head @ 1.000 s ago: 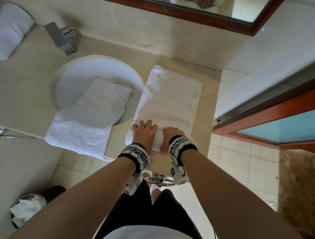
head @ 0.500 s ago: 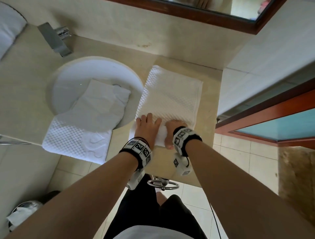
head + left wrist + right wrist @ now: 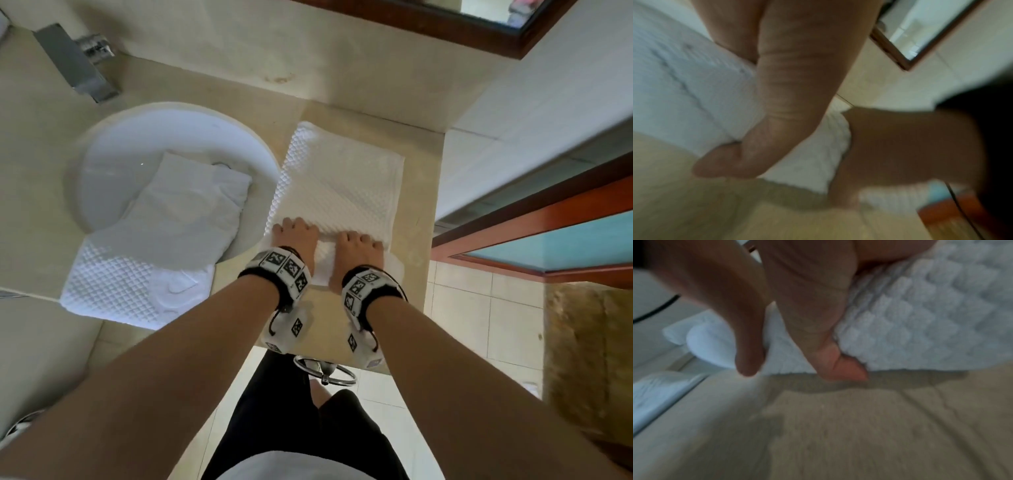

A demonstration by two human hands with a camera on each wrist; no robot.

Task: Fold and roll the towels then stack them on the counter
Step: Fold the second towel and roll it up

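Note:
A white waffle-textured towel (image 3: pixel 339 185) lies lengthwise on the beige counter (image 3: pixel 416 219), right of the sink. Its near end is wound into a roll (image 3: pixel 323 258). Both hands sit side by side on that roll: my left hand (image 3: pixel 296 236) on the left part, my right hand (image 3: pixel 358 245) on the right part. Fingers curl over the roll's top. In the right wrist view, the thumb (image 3: pixel 830 353) presses against the roll (image 3: pixel 920 318) at its near base. The blurred left wrist view shows the left thumb (image 3: pixel 777 129) against the same roll (image 3: pixel 812 162). A second white towel (image 3: pixel 161 240) lies unrolled.
The second towel drapes from the round white sink (image 3: pixel 178 120) over the counter's front edge. A chrome faucet (image 3: pixel 75 65) stands at the back left. A wall (image 3: pixel 513 113) bounds the counter on the right. A metal towel ring (image 3: pixel 325 371) hangs below the front edge.
Both hands have moved away from me with the roll. The roll has grown thicker and the flat stretch of towel ahead of it is shorter.

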